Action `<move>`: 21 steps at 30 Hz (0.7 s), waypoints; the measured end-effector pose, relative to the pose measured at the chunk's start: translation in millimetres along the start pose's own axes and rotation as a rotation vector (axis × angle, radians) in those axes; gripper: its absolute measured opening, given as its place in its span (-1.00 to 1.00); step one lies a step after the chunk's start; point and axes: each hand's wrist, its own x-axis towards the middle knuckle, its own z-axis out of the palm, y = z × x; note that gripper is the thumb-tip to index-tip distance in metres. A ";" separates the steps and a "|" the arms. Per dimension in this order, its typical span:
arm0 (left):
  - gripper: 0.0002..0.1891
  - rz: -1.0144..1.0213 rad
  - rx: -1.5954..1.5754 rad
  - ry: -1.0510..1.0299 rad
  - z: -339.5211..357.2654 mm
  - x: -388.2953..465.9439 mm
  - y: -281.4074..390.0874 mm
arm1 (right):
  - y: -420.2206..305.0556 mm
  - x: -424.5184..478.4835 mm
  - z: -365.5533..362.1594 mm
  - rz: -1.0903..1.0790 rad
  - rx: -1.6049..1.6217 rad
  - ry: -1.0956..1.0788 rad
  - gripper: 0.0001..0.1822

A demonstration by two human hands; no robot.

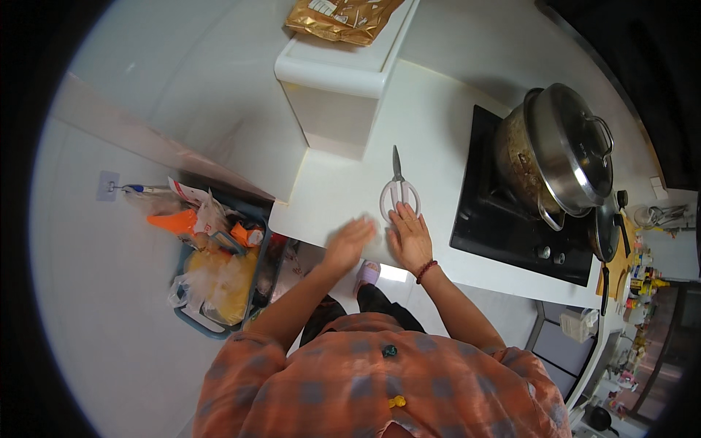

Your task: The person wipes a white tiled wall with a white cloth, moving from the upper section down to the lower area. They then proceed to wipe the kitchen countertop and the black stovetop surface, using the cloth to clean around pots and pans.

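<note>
Kitchen scissors [398, 186] with pale pinkish handles lie on the white countertop [339, 180], blades toward the wall. My right hand [409, 241], with a dark red bead bracelet at its wrist, lies palm down with its fingertips over the lower part of the handles. Its fingers are slightly apart and do not wrap around the scissors. To the left of the scissors, my left hand [350, 243] is over the counter's front edge, blurred, with nothing visible in it. Whatever is under its palm is hidden.
On the right, a black cooktop [493, 241] bears a large lidded steel pot [569, 148], tilted-looking from here. A white box-like container [334, 109] stands at the back with a gold bag [345, 22] on top. At left is a blue-grey basket [205, 326] of plastic bags.
</note>
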 end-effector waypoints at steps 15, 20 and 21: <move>-0.65 -0.248 0.324 0.214 -2.7 -32.5 -15.8 | 2.1 8.2 -9.8 -0.044 0.009 -0.075 -0.46; -0.74 -0.041 -0.125 -0.017 24.2 -17.7 71.0 | 9.4 8.5 -9.1 -0.110 0.019 -0.019 -0.52; -0.74 -0.070 -0.100 0.050 19.5 -18.8 65.4 | 11.4 8.5 -10.2 -0.113 0.035 -0.009 -0.56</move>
